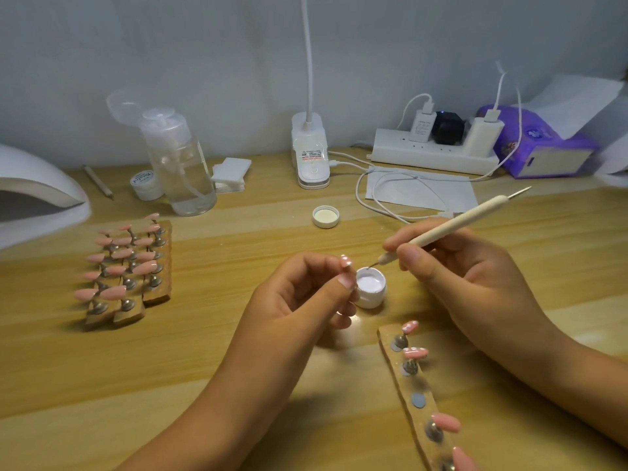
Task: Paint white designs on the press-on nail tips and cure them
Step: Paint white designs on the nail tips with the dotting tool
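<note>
**Dotting tool at the gel pot**

Our left hand pinched a pink nail tip bearing white dots, just beside the open pot of white gel. Our right hand gripped the dotting tool, its point at the pot's rim. A wooden strip of mounted tips lay by our right wrist. On the pale wood-grain desk stood racks of pink tips, with the curing lamp at far left and a power strip against the grey wall.

Four wooden holder strips were counted: three at the left, one at the lower right. Four pink nail tips were seen on the right one and a fifth at centre; the left cluster could not be counted surely. Two small white jars, one loose lid and one dotting tool were noted.
</note>
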### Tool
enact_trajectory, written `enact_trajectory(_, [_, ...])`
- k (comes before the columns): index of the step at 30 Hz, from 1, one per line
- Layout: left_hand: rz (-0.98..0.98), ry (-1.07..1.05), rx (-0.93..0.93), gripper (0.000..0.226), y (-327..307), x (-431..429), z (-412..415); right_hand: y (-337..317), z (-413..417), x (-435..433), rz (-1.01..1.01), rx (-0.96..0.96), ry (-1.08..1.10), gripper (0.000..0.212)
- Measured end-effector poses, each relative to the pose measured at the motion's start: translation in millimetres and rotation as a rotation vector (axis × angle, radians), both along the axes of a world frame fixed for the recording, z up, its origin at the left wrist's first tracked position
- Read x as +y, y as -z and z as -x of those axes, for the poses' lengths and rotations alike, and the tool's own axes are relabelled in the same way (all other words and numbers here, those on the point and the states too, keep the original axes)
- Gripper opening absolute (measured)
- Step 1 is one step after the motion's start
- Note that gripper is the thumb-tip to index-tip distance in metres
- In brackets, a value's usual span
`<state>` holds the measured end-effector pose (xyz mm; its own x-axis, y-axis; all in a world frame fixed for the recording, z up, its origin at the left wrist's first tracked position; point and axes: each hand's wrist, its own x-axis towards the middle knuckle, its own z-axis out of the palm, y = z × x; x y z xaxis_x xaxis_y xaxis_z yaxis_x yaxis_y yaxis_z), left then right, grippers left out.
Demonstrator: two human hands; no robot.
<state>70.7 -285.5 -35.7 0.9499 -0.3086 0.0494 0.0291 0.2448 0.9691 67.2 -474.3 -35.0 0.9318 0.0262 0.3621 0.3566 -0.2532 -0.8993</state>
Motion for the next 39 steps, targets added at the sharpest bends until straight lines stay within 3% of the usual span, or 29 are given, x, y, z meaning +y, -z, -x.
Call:
enact_trajectory(7, [0.007,-0.013,0.015,0.011,-1.1,-0.6,0.8,6.1,-1.4,2.5,0.286,-0.141,-0.041,0.011])
enact_trajectory(24, [-0.007,-0.003,-0.011,0.009,1.0,0.0,-0.9,9.1,-5.6,1.4,0.399,-0.121,-0.06,0.016])
enact_trajectory(29, [-0.003,0.002,-0.016,0.009,0.9,0.3,-1.0,6.5,-3.3,0.8,0.198,-0.112,-0.024,0.005])
enact_trajectory(34, [-0.01,0.032,-0.029,0.011,0.1,-0.5,0.1,2.3,-2.3,-5.0,-0.116,-0.105,0.001,0.011])
enact_trajectory(39, [-0.045,0.09,-0.073,0.011,0.1,-1.0,1.6,2.8,-2.4,-13.9,-0.375,0.023,-0.135,0.011])
